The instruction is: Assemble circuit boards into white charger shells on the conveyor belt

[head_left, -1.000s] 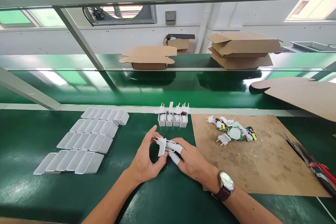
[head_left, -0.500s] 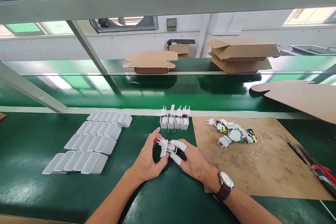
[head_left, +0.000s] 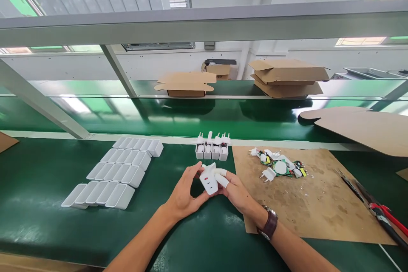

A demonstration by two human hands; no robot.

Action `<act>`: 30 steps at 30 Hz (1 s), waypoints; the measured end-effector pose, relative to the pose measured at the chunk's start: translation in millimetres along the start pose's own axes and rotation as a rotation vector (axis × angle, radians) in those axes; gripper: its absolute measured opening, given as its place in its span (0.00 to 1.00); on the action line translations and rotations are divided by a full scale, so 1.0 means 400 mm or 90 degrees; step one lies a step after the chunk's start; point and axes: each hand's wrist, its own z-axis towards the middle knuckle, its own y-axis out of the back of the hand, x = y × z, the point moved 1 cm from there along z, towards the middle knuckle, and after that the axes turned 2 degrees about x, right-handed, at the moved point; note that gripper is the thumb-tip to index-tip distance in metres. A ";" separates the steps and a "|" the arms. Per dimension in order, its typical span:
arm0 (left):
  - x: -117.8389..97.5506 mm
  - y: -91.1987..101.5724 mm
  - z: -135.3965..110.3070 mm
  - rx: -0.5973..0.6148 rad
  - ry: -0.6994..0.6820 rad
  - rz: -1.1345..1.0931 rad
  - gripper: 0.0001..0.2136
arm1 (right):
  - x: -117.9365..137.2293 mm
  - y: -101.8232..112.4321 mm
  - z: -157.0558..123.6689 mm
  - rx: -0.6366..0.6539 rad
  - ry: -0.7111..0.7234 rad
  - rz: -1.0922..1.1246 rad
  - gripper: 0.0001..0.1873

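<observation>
Head view: L hand and R hand, both closed round a white charger at centre, just above the green bench. Empty white shells at 9 o'clock; four chargers w/ plugs at 12; cardboard sheet w/ loose parts at 3. Red-handled tool cut off at frame edge; charger underside hidden by fingers.

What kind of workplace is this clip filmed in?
Most likely an electronics assembly line. Both hands hold a white charger over a green conveyor bench, beside rows of empty white shells, loose circuit boards and cardboard cartons.
</observation>
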 end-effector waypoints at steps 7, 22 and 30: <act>-0.010 -0.003 0.006 -0.058 -0.081 0.028 0.35 | -0.004 -0.008 -0.001 -0.001 -0.076 0.067 0.32; 0.044 0.004 0.006 -0.034 0.211 0.108 0.32 | -0.002 -0.016 -0.019 -0.055 0.182 -0.284 0.16; 0.159 0.066 0.065 -0.145 0.387 0.012 0.29 | -0.013 -0.022 -0.031 -0.026 0.230 -0.447 0.15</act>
